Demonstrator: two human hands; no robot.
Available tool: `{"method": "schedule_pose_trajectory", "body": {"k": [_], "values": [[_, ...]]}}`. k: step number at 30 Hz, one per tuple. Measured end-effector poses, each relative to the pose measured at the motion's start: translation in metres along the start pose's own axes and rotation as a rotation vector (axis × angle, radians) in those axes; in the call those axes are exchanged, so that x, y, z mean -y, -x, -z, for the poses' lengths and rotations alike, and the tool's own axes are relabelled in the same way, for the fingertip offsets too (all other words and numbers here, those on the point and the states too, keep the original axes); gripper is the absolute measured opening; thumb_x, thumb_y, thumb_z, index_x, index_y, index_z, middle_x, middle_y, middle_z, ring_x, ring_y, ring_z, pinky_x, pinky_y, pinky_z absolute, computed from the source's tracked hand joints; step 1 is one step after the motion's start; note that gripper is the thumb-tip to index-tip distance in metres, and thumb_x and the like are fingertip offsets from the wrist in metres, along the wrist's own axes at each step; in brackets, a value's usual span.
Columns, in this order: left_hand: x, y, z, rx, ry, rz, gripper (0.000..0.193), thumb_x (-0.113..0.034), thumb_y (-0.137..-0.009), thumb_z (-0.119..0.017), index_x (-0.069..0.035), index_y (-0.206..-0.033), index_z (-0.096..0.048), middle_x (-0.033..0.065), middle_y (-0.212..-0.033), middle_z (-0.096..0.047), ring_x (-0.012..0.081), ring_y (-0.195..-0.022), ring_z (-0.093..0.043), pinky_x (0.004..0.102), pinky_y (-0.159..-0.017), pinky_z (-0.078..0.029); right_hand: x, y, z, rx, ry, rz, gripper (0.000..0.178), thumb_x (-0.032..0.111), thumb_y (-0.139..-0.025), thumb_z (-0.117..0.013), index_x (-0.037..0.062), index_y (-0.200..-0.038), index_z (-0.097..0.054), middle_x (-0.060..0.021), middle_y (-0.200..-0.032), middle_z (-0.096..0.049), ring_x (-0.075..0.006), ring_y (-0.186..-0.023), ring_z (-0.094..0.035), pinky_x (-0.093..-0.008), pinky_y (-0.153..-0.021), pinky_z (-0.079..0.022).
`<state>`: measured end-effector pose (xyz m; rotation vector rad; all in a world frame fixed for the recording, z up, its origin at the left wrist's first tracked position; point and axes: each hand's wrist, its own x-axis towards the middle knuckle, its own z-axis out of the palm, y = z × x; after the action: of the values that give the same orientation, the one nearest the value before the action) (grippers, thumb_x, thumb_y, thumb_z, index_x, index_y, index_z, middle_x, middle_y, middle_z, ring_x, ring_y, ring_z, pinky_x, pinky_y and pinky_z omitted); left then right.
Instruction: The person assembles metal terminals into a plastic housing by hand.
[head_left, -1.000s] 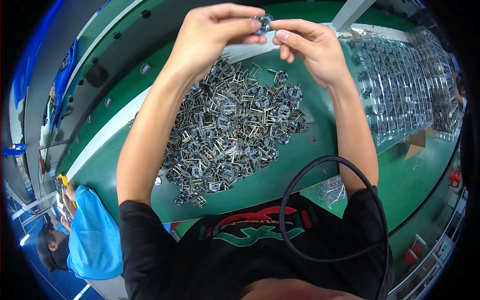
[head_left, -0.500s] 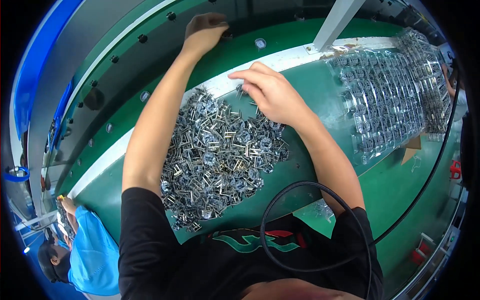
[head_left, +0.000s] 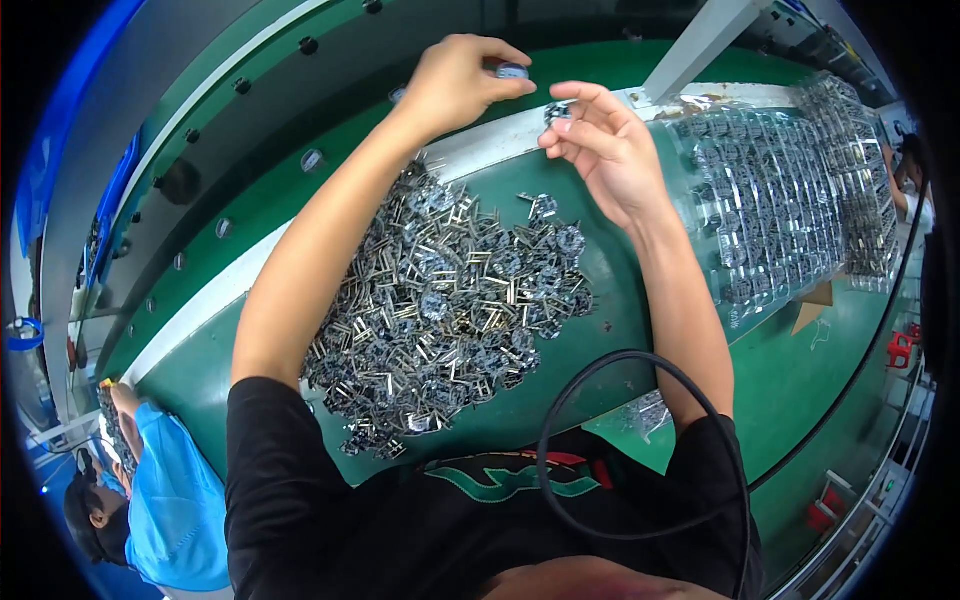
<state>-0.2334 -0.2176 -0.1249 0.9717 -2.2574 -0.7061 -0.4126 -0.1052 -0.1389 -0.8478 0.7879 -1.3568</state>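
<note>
Over the green conveyor belt, my left hand pinches a small round part with a pale face between thumb and fingers. Close by on the right, my right hand grips a small metal part at its fingertips, above the belt's white edge rail. The two parts are apart. Below my hands lies a large heap of metal pronged parts on the green table. One loose pronged part sits at the heap's upper edge.
Clear plastic trays full of metal parts are stacked on the right. A grey post rises by the rail. A black cable loops before my chest. Round parts line the belt. A co-worker in blue is at lower left.
My left hand has come right and now holds a round part from the belt. My right hand has risen away from the heap, rightward, with a metal part in its fingers.
</note>
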Motion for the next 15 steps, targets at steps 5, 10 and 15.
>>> {"method": "schedule_pose_trajectory", "body": {"k": [5, 10, 15], "values": [[-0.041, 0.085, 0.042, 0.039, 0.535, 0.373, 0.04, 0.0, -0.082, -0.071, 0.001, -0.121, -0.065, 0.0081, -0.1, -0.068, 0.0091, -0.085, -0.063, 0.0249, -0.082, -0.051, -0.004, 0.01, -0.022, 0.071, 0.18, -0.023, 0.025, 0.0, -0.09, -0.062, -0.0042, -0.114, -0.064, -0.0082, -0.089, -0.064, -0.0184, -0.08, -0.068, -0.0282, -0.069, -0.054], [-0.056, 0.126, 0.035, -0.112, 0.503, 0.315, 0.034, -0.003, -0.075, -0.08, 0.001, -0.107, -0.068, 0.0073, -0.09, -0.071, 0.0027, -0.066, -0.06, 0.0193, -0.061, -0.051, -0.011, 0.026, -0.046, 0.129, 0.236, -0.022, 0.024, 0.003, -0.088, -0.068, -0.0048, -0.11, -0.065, -0.0085, -0.09, -0.066, -0.0152, -0.078, -0.067, -0.0244, -0.065, -0.052], [-0.06, 0.142, 0.037, -0.025, 0.475, 0.34, 0.034, -0.007, -0.073, -0.082, -0.001, -0.104, -0.069, 0.0045, -0.079, -0.068, 0.0031, -0.062, -0.059, 0.0195, -0.058, -0.049, -0.013, 0.033, -0.056, 0.149, 0.18, -0.009, 0.017, -0.002, -0.085, -0.071, -0.0049, -0.101, -0.066, -0.0085, -0.089, -0.066, -0.0141, -0.077, -0.066, -0.0233, -0.067, -0.053]]}}
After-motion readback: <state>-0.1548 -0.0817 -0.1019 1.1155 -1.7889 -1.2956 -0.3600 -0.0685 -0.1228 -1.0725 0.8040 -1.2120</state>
